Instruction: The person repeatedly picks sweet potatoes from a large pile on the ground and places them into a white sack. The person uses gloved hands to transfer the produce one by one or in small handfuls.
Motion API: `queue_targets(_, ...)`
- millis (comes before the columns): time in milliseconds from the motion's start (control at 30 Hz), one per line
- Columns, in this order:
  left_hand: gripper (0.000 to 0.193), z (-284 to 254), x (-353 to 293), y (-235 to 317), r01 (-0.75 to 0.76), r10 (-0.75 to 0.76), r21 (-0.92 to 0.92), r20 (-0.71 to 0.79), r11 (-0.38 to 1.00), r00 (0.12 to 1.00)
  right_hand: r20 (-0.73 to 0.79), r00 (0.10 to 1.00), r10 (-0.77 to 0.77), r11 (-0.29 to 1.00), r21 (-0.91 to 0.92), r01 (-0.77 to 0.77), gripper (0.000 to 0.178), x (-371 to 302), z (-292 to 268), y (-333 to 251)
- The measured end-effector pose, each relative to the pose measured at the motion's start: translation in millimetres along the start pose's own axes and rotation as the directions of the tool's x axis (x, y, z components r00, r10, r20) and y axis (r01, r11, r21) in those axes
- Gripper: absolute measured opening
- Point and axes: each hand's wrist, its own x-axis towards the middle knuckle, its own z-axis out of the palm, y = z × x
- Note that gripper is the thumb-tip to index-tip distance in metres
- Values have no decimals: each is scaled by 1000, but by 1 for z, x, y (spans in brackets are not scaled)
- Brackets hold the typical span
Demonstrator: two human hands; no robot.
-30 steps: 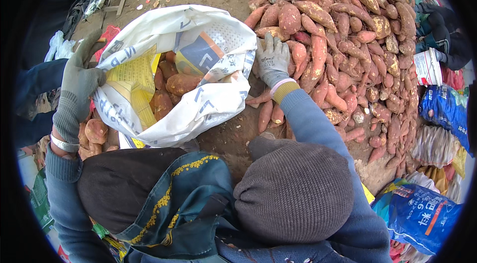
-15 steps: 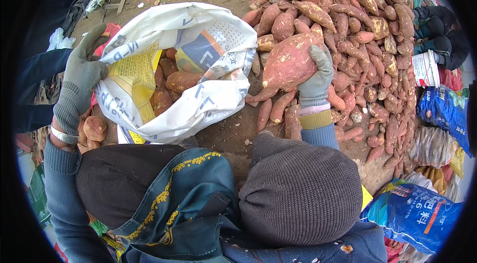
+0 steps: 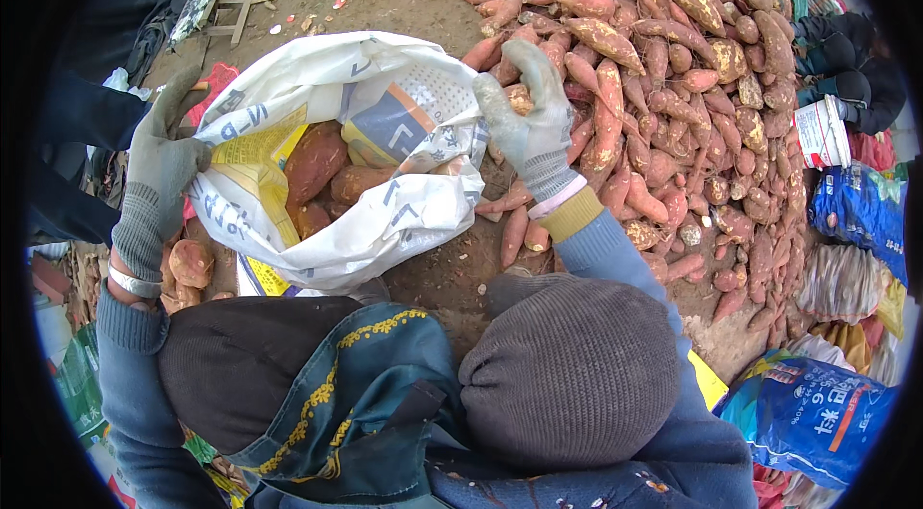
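Observation:
A white woven sack (image 3: 385, 221) with printed panels stands in front of me, its mouth wide open. Inside it lie several sweet potatoes, among them a large reddish sweet potato (image 3: 315, 163). On the sack's left rim, my left hand (image 3: 171, 148), in a grey glove, grips the plastic between thumb and fingers. My right hand (image 3: 532, 117), gloved too, is beside the right rim with thumb and fingers apart and nothing in it. Beyond and to the right of that hand spreads a big heap of sweet potatoes (image 3: 663, 96).
More sweet potatoes (image 3: 190, 262) lie left of the sack. Blue printed sacks (image 3: 817, 413) and a white bucket (image 3: 823, 132) stand along the right side, near a person in dark clothes (image 3: 851, 57). A small wooden frame (image 3: 242, 17) lies on the ground at the far left.
The large sweet potato has gone from my right hand into the sack. My right hand has moved left and up toward the rim and opened. My left hand stays on the sack.

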Motion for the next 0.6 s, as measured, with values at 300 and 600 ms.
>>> queue_targets(300,98,3,5,-2,-1,-1,56,45,998,999,221,713,666,373,-926,-61,101,65,-16,74)
queue_targets(600,102,1,6,-5,-6,0,82,74,997,997,73,795,603,627,-659,-415,95,25,-32,93)
